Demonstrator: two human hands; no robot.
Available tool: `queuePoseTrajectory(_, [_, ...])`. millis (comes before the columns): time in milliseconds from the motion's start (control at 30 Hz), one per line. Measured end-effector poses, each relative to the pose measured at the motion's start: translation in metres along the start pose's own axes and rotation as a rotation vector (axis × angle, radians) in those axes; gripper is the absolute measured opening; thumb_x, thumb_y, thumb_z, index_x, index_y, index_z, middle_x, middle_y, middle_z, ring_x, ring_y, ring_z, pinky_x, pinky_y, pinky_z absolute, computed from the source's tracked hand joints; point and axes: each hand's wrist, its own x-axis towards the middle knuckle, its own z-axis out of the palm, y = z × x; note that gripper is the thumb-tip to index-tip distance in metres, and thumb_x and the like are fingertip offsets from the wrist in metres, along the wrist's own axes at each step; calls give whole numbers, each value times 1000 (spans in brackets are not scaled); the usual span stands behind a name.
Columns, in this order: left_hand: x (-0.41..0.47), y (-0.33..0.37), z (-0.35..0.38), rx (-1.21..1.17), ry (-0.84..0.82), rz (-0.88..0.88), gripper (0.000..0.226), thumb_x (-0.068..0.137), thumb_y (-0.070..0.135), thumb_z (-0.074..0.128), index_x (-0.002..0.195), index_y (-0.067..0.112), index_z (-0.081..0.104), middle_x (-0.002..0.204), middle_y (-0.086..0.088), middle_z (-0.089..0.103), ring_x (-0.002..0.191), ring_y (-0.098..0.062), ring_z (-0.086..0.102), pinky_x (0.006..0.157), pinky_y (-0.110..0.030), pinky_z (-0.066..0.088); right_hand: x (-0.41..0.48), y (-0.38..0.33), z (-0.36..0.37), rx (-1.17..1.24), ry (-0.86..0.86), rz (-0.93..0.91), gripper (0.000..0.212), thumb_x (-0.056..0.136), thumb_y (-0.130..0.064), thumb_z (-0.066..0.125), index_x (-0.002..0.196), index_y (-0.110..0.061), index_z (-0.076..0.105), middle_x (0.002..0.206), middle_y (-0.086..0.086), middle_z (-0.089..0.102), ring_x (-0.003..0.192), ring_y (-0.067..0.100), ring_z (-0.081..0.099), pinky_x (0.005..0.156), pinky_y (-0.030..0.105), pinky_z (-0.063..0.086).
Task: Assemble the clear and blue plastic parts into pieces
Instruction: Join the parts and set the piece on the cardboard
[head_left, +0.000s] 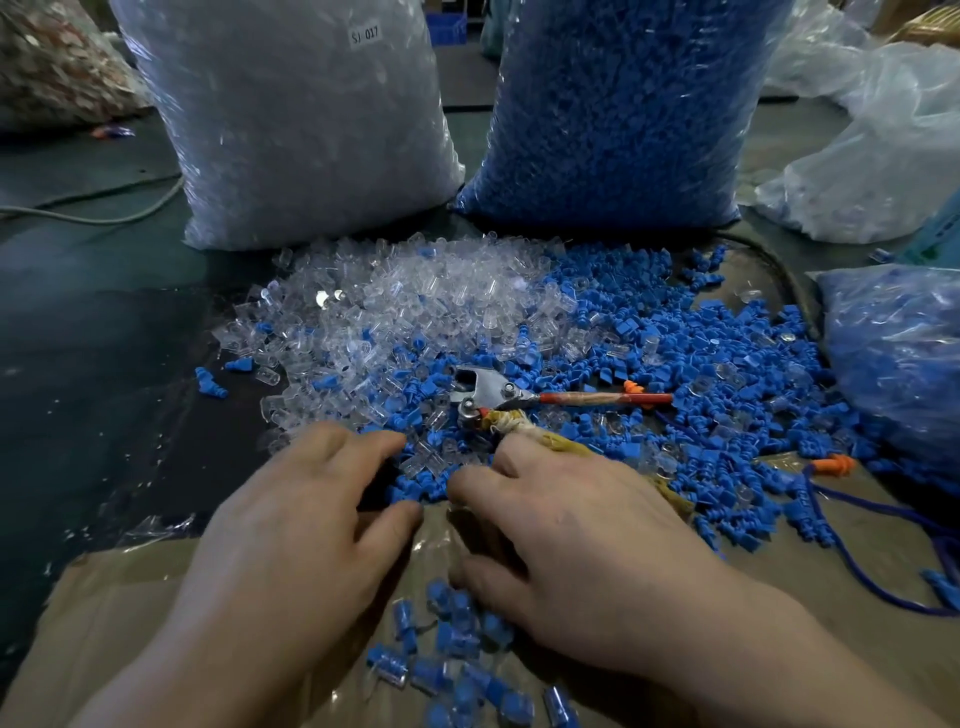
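Both hands are palm-down at the near edge of the loose pile. Left hand (306, 519): fingers loosely bent, tips resting on the parts, thumb apart from them, and we see nothing pinched. Right hand (576, 545): fingers bent over the cloth-wrapped handle of the pliers (493, 395). We can't tell if they grip it.

The clear parts (405, 301) are small transparent sleeves, heaped on the left and far side of the pile. The blue parts (675, 353) are small ribbed plugs spread on the right, and the two mix around the pliers. The assembled pieces (452, 639), blue plug inside clear sleeve, lie in a small cluster on taped cardboard (130, 613) between our wrists.

On the dark surface (104, 338) behind the pile stand a bag of clear parts (291, 130) and a bag of blue parts (623, 114). Orange earplugs (834, 464) on a blue cord lie to the right.
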Motion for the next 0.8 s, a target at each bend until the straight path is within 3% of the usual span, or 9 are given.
queuePoseTrajectory(100, [3,6,3,49,1,-1,48,82,55,58,126,36,64,103,16,59,89,-13,62,68,-30,49,0,1,-1,2,-4,0,33,88,-63,41,106,-35,46,90,-9,40,79,15,46,56,34,27])
queuePoseTrajectory(267, [7,11,4,-15,-25,74,31,83,48,59,112,41,66,99,21,58,91,-7,58,72,-26,47,11,-2,7,0,105,95,39,93,-59,39,123,-34,40,100,-7,48,84,21,53,59,36,38])
queuePoseTrajectory(367, [8,14,4,-76,-12,101,20,83,34,70,102,38,69,92,21,59,88,-6,57,75,-27,48,14,-3,8,-13,96,103,34,95,-58,36,118,-34,44,96,-8,46,74,19,45,56,34,35])
queuePoseTrajectory(500, [10,14,6,-171,2,89,23,84,33,67,105,41,68,96,25,59,93,0,56,82,-25,48,15,-1,7,8,87,136,23,97,-53,36,106,-32,44,89,-9,42,68,17,39,53,34,28])
queuePoseTrajectory(667, [9,15,9,-228,14,118,27,84,29,70,109,40,69,99,25,60,96,0,57,84,-25,48,14,0,6,101,128,136,18,97,-44,42,106,-32,52,94,-10,51,82,16,51,66,35,45])
queuePoseTrajectory(800, [9,13,10,-234,51,147,20,87,29,69,105,38,71,97,23,60,92,-2,59,80,-28,51,15,1,7,177,150,127,17,96,-41,46,106,-32,55,97,-11,54,88,14,52,76,39,49])
